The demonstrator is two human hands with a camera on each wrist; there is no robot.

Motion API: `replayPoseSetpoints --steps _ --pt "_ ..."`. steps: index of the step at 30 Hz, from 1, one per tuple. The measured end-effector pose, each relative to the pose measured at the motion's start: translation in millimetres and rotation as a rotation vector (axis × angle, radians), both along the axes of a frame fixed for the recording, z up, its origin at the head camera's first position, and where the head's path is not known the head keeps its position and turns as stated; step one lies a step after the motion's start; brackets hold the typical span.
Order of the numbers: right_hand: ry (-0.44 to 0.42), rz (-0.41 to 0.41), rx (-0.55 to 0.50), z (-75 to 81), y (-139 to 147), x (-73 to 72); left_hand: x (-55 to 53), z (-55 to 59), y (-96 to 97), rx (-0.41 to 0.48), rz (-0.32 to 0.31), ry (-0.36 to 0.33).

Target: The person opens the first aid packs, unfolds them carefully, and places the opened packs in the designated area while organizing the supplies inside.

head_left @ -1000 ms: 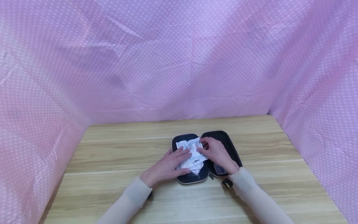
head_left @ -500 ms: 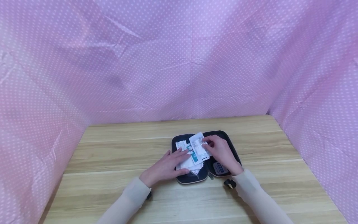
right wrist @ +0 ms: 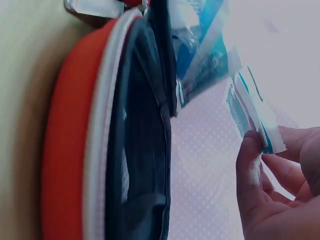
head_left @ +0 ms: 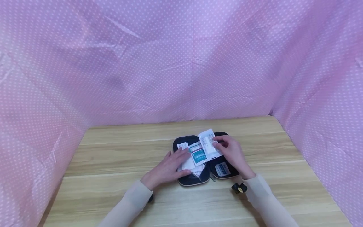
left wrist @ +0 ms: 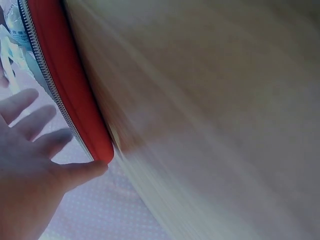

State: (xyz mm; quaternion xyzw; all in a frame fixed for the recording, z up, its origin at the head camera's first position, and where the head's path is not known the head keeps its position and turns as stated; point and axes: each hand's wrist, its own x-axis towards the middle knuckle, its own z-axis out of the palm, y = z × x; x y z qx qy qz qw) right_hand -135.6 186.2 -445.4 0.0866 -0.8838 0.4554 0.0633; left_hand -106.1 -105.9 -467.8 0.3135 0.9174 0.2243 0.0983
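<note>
Rightward since half a second ago: my right hand (head_left: 232, 154) has drawn the white packet (head_left: 207, 142) that way, baring more of the green-printed packet (head_left: 199, 155) beside it. Thumb and fingers pinch the white packet's right edge, above the open case (head_left: 187, 181), where its two halves meet. I'd do well to keep that pinch light and move slowly, so neighbouring packets don't drag along. My left hand (head_left: 171, 165) lies palm down, fingers straight, gripping nothing, over the loose packets (head_left: 188, 164) at left; its pressure I can't tell.
</note>
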Motion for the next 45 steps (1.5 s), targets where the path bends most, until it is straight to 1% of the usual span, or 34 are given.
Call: replayPoseSetpoints --steps 3,6,11,16,20,26,32,39,45 --pt "-0.001 -0.023 -0.014 -1.7 8.7 -0.1 -0.2 -0.9 0.3 -0.013 0.031 0.000" --pt "-0.007 -0.039 -0.015 -2.4 17.4 0.5 -0.1 -1.5 -0.9 -0.032 0.073 -0.034" --pt "0.009 -0.041 -0.006 -2.5 31.0 1.5 -0.5 -2.3 -5.2 -0.038 0.135 -0.083" --pt "0.006 -0.038 -0.010 -2.0 44.1 1.0 -2.2 -4.0 -8.8 -0.048 0.170 -0.100" --pt "-0.006 -0.042 0.003 -5.8 53.7 -0.4 -1.8 -3.2 -11.0 -0.058 0.188 -0.103" --pt "0.004 -0.051 0.064 -12.7 68.1 -3.7 -0.9 -3.5 -15.3 -0.085 0.203 -0.109" --pt "0.009 -0.047 0.110 -14.7 78.6 -6.4 0.5 -4.0 -16.9 -0.098 0.196 -0.121" --pt "-0.014 -0.039 0.134 -15.7 84.9 -7.3 1.5 -2.9 -17.0 -0.111 0.194 -0.131" --pt "-0.020 -0.010 0.170 -18.5 83.9 -9.2 1.9 -1.9 -17.5 -0.127 0.188 -0.126"
